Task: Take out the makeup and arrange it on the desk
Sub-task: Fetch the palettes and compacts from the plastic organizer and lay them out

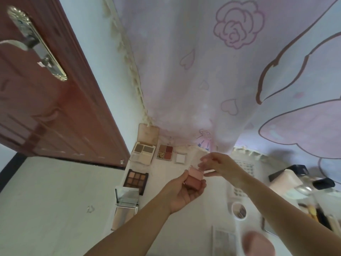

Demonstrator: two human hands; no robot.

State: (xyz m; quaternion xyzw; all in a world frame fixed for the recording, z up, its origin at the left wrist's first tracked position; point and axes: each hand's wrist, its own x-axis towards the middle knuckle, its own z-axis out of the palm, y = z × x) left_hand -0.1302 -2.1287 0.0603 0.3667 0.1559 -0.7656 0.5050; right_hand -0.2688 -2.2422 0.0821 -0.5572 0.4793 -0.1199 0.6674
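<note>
- The left hand (181, 193) grips a small pink two-pan blush compact (195, 179) from below, fingers curled round its lower, darker pan; the compact is held in the air above the desk (166, 182), not resting on it.
- The right hand (219, 166) meets the compact's upper right corner. Its fingertips (203, 164) appear to pinch a clear lid or flap there; motion blur prevents confirming exactly what they hold.
- The compact's long axis runs away from the person, lighter pan at the far end, darker pan nearer the left palm.
- Already laid out on the desk, all to the left of and beyond the compact: a nine-pan brown eyeshadow palette (136, 179) just to its left, a mirrored open case (126, 202) nearer the person, an open grey-toned palette (144, 151) with raised lid, a four-pan red palette (165, 152) and a small white square compact (180, 157) at the far edge.
- Judgement: the free desk surface directly beneath and beyond the compact, right of the nine-pan palette, is the likely setting-down spot. The left hand carries the weight and is nearer that gap; a short forward-and-down move would suffice.
- Right of the compact, further items lie blurred and cannot be identified with certainty.
</note>
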